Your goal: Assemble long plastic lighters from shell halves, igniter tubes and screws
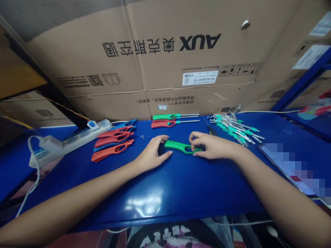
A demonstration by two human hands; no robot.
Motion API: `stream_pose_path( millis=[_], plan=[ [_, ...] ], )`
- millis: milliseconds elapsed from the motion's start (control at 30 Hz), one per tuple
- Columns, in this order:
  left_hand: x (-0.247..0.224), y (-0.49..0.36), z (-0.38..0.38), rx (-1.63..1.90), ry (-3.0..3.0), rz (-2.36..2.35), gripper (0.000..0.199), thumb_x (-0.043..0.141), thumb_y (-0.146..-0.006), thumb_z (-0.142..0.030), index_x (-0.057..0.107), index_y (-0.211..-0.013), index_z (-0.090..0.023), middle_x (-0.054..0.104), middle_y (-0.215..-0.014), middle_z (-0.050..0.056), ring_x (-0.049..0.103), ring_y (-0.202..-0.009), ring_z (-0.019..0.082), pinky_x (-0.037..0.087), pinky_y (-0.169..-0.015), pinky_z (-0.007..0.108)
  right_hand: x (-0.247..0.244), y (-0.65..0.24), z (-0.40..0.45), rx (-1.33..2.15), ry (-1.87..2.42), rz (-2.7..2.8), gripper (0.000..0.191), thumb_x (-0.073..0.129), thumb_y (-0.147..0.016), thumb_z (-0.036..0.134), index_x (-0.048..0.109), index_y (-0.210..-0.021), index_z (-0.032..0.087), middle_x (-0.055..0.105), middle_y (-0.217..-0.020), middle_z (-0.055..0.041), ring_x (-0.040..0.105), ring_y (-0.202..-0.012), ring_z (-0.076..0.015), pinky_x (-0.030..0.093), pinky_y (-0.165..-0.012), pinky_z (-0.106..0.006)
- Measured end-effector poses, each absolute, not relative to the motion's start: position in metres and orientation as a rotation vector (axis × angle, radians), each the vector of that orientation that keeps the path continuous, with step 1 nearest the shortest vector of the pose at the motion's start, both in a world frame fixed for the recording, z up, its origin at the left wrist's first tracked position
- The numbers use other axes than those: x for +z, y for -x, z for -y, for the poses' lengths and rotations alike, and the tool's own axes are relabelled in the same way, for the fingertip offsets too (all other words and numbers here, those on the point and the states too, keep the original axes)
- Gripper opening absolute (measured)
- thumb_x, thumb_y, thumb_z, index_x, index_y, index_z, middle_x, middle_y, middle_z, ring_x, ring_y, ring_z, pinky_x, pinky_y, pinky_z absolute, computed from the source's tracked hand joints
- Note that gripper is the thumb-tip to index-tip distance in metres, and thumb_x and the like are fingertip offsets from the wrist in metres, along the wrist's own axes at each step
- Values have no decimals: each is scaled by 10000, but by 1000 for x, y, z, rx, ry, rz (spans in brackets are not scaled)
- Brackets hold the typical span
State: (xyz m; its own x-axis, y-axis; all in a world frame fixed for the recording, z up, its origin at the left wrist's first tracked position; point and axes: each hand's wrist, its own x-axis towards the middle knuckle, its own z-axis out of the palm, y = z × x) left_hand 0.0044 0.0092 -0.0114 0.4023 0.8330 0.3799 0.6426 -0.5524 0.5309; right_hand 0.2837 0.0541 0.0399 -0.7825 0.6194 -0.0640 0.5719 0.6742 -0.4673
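A green lighter handle (pixel 179 146) with a finger loop lies in the middle of the blue table. My right hand (pixel 210 146) pinches its right end between thumb and fingers, and the fingers hide the tip. Beside its left end, my left hand (pixel 153 153) is open, thumb and fingers apart around that end; I cannot tell whether they touch it. Behind them lie a green lighter (pixel 165 117) and a red lighter (pixel 164 123) with metal tubes. Several red and blue lighter handles (pixel 112 151) lie on the left.
A pile of metal tubes with green ends (pixel 234 129) lies at the right, with a dark screwdriver (pixel 211 130) beside it. A phone (pixel 287 168) rests at the right edge. At left is a white power strip (pixel 74 139). Small screws (pixel 142 136) lie behind my left hand. A cardboard wall (pixel 165 75) closes the back.
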Motion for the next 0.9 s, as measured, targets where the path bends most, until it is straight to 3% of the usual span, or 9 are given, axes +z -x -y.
stream_pose_path(
  millis=[233,533,700,900],
  plan=[
    [-17,-6,-11,881,-2349,-1264,363,661,-919,-279,578,-1264,-199,640,-1133,76,597,-1080,239,497,-994,441,37,-280,-55,635,946,2742,109,708,-873,275,639,-865,192,569,-1122,-67,592,-982,-211,471,-893,-349],
    [-17,-3,-12,884,-2315,-1271,363,686,-906,-260,607,-1255,-196,655,-1168,79,593,-1114,251,487,-1013,444,27,-276,-55,371,784,2708,115,669,-919,292,626,-881,193,610,-1055,-84,585,-961,-224,481,-849,-361],
    [-17,-3,-11,915,-2288,-1337,395,706,-885,-245,593,-1258,-179,668,-1116,76,609,-1053,245,504,-964,430,32,-277,-55,116,799,2472,181,575,-985,320,698,-924,202,684,-940,-71,617,-914,-213,473,-800,-333],
    [-17,-3,-11,933,-2286,-1326,352,680,-888,-205,604,-1231,-179,671,-1097,76,617,-1031,237,515,-950,440,42,-285,-54,400,925,2599,229,605,-965,336,716,-821,197,701,-815,-32,619,-718,-150,428,-653,-272]
  ],
)
